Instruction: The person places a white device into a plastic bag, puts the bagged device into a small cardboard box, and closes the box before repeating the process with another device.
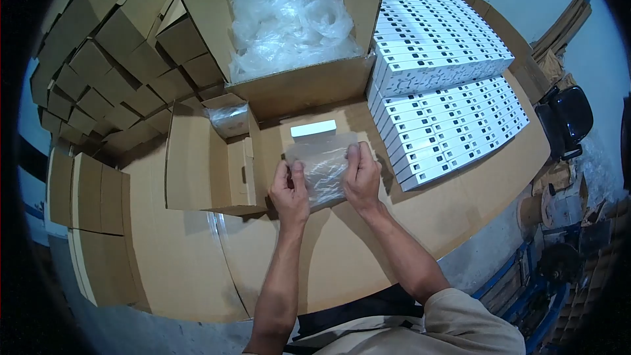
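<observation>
Head view shows the left hand (pixel 290 187) and the right hand (pixel 362 181) each pinching one side of a clear plastic bag (pixel 322 163) over the brown table (pixel 342 260), which spreads it wide, with a small white box (pixel 313 129) lying just behind it.

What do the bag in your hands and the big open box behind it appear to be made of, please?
The bag looks like thin clear plastic film, glossy: see-through, crinkled, catching light. The open box seems plain brown cardboard, matte, with folded flaps.
</observation>
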Demonstrator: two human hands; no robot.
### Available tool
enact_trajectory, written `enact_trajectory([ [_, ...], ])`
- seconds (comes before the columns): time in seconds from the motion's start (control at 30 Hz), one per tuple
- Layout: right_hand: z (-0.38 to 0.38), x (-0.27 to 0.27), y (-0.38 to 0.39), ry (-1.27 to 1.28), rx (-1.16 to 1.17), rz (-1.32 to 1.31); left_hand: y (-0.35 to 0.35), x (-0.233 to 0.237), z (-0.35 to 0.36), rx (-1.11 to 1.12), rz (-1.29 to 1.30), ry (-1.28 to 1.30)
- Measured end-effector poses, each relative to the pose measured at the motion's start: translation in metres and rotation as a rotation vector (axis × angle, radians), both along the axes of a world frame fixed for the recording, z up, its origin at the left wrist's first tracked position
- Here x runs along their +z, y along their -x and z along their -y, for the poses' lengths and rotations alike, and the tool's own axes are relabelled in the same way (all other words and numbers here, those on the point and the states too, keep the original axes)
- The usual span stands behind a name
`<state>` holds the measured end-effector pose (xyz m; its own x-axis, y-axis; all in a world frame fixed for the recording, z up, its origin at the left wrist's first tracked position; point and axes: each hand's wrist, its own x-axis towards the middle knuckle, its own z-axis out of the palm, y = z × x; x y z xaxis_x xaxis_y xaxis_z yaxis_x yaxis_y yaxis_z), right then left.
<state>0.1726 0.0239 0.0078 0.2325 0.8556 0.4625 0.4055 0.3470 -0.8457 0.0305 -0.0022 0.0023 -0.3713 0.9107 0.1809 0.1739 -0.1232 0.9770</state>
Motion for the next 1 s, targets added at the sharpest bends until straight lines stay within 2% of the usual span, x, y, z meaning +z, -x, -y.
enact_trajectory([
  [0.07, 0.000, -0.001, -0.002, 0.009, 0.017, 0.006, -0.004, 0.007, -0.001, -0.077, 0.337, 0.046],
  [0.13, 0.001, -0.002, -0.004, 0.056, 0.055, 0.039, 0.001, 0.000, -0.005, -0.149, 0.290, 0.061],
  [0.23, -0.002, -0.001, 0.000, -0.032, 0.112, -0.067, 0.009, 0.003, -0.003, -0.238, 0.285, 0.169],
  [0.27, -0.004, -0.005, -0.004, 0.081, 0.130, -0.133, 0.010, 0.004, -0.002, -0.267, 0.294, 0.220],
  [0.33, -0.009, -0.015, -0.017, 0.307, 0.166, -0.266, 0.012, -0.003, -0.004, -0.277, 0.248, 0.141],
  [0.43, -0.011, -0.003, -0.019, 0.144, 0.031, -0.352, 0.012, -0.003, -0.005, -0.289, 0.239, 0.116],
  [0.53, -0.011, 0.012, -0.024, -0.188, 0.012, 0.021, 0.013, -0.003, -0.005, -0.295, 0.225, 0.133],
  [0.63, -0.008, 0.019, -0.024, -0.267, 0.085, 0.261, 0.011, -0.002, -0.004, -0.297, 0.204, 0.112],
  [1.0, -0.009, 0.012, -0.025, -0.210, 0.121, 0.224, 0.009, 0.003, -0.002, -0.277, 0.113, 0.083],
])
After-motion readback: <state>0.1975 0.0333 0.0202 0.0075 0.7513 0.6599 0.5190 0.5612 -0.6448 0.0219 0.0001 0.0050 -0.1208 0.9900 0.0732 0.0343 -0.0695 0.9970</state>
